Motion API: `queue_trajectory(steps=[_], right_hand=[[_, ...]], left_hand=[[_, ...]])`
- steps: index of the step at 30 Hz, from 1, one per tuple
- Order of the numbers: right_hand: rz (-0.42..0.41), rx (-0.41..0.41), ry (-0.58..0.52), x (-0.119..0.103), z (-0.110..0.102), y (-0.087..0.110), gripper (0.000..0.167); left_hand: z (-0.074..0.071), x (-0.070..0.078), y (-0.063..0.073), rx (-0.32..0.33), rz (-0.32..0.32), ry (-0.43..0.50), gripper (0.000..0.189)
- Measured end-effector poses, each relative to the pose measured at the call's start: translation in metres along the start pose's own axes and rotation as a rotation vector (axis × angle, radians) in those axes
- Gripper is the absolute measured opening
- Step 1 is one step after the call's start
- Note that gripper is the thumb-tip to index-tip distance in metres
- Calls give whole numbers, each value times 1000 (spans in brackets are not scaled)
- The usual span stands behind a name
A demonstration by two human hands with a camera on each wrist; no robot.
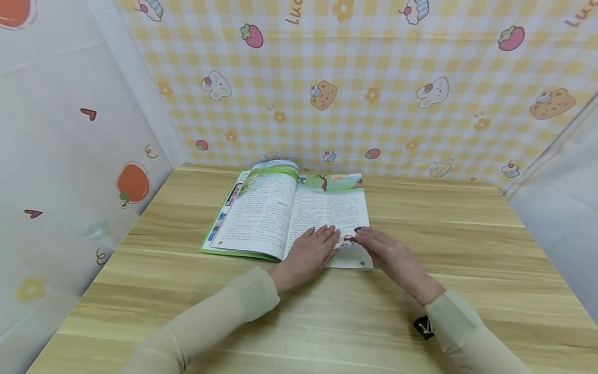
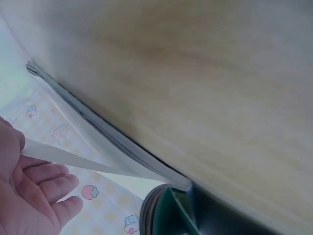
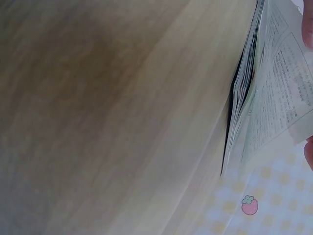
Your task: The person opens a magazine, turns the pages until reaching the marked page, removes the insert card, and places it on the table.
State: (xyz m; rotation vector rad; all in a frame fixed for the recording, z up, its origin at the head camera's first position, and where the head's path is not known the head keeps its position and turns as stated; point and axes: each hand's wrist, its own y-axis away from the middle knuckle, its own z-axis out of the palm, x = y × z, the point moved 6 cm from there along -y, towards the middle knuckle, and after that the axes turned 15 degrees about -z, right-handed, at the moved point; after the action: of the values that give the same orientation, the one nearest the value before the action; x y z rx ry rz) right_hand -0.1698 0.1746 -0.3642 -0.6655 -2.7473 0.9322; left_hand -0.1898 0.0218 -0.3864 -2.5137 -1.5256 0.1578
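Note:
An open magazine point(image 1: 327, 208) lies on the table with printed text and colored drawings across its pages. My left hand point(image 1: 310, 252) rests with straight fingers on the lower part of the right page. At that page's right edge, my right hand point(image 1: 392, 257) pinches the lower outer part of a leaf. The leaf is raised a little, and a page beneath shows along the bottom. In the left wrist view, the raised leaf point(image 2: 83, 159) slants away from the stack toward a hand. Fingertips point(image 3: 308, 152) beside the leaf point(image 3: 281, 88) appear in the right wrist view.
The wood-grain table point(image 1: 467, 228) meets a yellow checked cloth wall point(image 1: 355, 124) behind the magazine. White side panels stand left and right. A small black item point(image 1: 424, 327) with a white mark sits beside the right sleeve. Left pages curl up near the spine.

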Motion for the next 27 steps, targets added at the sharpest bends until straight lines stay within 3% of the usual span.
queue_trajectory(steps=[6,9,11,13,16,19,23,27], right_hand=[[-6,105,38,2,-7,0,27],[17,147,57,5,-9,2,40],[34,129,44,8,-7,4,30],[63,42,13,10,-1,7,28],[126,-141,-60,13,11,12,42],[162,-306,-146,12,22,17,47],[174,-402,-243,11,31,21,50],[173,-436,-266,11,34,23,45]], left_hand=[[-14,-13,-2,138,-27,101,37],[-19,-31,-2,140,-96,151,38],[-21,-47,-2,101,-167,181,38],[-20,-64,-2,31,-264,196,39],[-21,-90,-1,-46,-412,241,40],[-23,-112,1,-49,-523,314,39],[-24,-138,7,-45,-636,441,45],[-18,-157,17,-98,-745,515,47]])
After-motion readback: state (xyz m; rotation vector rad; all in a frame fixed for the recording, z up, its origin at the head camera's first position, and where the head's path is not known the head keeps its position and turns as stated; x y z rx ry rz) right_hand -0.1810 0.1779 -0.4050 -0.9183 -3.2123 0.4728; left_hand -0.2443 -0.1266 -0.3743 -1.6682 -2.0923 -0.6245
